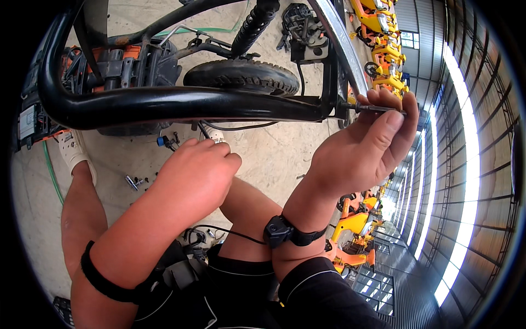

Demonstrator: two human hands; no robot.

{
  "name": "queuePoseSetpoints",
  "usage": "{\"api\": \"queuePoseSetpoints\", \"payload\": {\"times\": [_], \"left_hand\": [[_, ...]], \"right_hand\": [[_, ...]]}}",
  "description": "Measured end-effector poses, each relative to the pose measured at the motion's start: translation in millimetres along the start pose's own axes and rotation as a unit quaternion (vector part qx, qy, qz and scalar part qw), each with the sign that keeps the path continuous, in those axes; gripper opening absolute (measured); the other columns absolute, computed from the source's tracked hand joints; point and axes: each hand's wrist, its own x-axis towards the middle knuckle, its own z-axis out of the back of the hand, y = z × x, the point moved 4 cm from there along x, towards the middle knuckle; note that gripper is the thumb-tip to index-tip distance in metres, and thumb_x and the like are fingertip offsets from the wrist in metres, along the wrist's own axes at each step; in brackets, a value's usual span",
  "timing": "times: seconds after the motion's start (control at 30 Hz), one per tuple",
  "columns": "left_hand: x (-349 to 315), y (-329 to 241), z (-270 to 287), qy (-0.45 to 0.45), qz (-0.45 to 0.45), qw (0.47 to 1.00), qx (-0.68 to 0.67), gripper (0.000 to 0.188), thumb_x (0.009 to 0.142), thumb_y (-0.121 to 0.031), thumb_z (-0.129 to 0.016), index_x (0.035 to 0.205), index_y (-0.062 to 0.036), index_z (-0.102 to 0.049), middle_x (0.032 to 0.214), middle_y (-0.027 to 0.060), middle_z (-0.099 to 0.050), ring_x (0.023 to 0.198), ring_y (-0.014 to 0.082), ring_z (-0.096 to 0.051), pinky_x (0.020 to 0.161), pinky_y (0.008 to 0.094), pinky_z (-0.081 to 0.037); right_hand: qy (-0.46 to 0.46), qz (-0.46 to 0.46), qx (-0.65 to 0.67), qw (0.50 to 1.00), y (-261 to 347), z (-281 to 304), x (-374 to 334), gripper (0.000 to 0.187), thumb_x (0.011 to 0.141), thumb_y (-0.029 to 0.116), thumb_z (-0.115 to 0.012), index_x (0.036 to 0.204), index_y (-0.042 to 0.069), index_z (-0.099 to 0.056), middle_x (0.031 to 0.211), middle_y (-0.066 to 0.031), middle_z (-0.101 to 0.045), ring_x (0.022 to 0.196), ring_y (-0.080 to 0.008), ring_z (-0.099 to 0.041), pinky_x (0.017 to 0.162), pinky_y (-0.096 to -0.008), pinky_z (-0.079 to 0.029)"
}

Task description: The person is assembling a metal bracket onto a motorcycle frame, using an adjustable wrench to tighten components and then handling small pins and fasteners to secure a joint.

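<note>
My right hand (364, 134) is raised at the right end of a thick black frame tube (192, 104). Its thumb and fingers pinch a thin dark metal rod (378, 108), which lines up with a bracket (329, 101) at the tube's end. My left hand (200, 170) is closed below the middle of the tube, knuckles up. A short dark bar (204, 130) sticks out by its fingertips, with a bit of shiny metal beside it. The fingers hide most of what they hold.
Beyond the tube are a knobbly tyre (241, 77), a black coil shock absorber (255, 27) and a dark mechanical part (307, 35) on the concrete. A socket (131, 182) and small fasteners lie by my left foot. Yellow-orange scooters (383, 55) line the right side.
</note>
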Motion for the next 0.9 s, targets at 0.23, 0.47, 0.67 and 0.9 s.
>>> {"api": "queuePoseSetpoints", "payload": {"times": [0.23,0.47,0.67,0.9], "left_hand": [[-1.9,0.2,2.3,0.002,0.002,1.000,0.002,0.012,0.083,-0.010,-0.071,0.094,-0.0048,-0.072,0.091,0.0087,-0.067,0.093,0.0310,-0.066,0.086,0.0432,-0.052],[-2.2,-0.9,5.7,0.008,-0.001,1.000,0.001,0.014,0.084,-0.010,-0.070,0.096,-0.0053,-0.073,0.092,0.0086,-0.068,0.094,0.0309,-0.066,0.086,0.0433,-0.053],[-2.4,-1.0,5.9,0.012,-0.001,1.000,0.001,0.015,0.082,-0.009,-0.071,0.096,-0.0049,-0.073,0.092,0.0086,-0.067,0.093,0.0310,-0.066,0.085,0.0428,-0.053],[-2.3,-0.4,6.0,0.007,0.000,1.000,0.002,0.014,0.081,-0.009,-0.071,0.095,-0.0049,-0.073,0.091,0.0085,-0.067,0.093,0.0307,-0.066,0.085,0.0427,-0.053]], "right_hand": [[0.041,0.049,0.000,0.998,0.9,-0.8,0.8,0.038,0.107,0.009,-0.055,0.144,0.001,-0.049,0.113,-0.0148,-0.069,0.100,-0.0209,-0.067,0.091,-0.0365,-0.056],[-0.001,0.041,-0.062,0.997,0.1,0.5,0.1,0.038,0.106,0.003,-0.054,0.143,-0.003,-0.048,0.112,-0.0176,-0.067,0.097,-0.0185,-0.063,0.090,-0.0327,-0.054],[0.034,0.032,0.037,0.998,3.7,-4.1,1.0,0.039,0.106,0.008,-0.058,0.143,0.001,-0.049,0.108,-0.0126,-0.069,0.100,-0.0196,-0.067,0.092,-0.0340,-0.056],[0.024,0.044,-0.046,0.998,2.0,-3.5,-1.0,0.039,0.109,0.011,-0.051,0.146,0.000,-0.047,0.112,-0.0144,-0.070,0.101,-0.0212,-0.067,0.093,-0.0360,-0.055]]}}
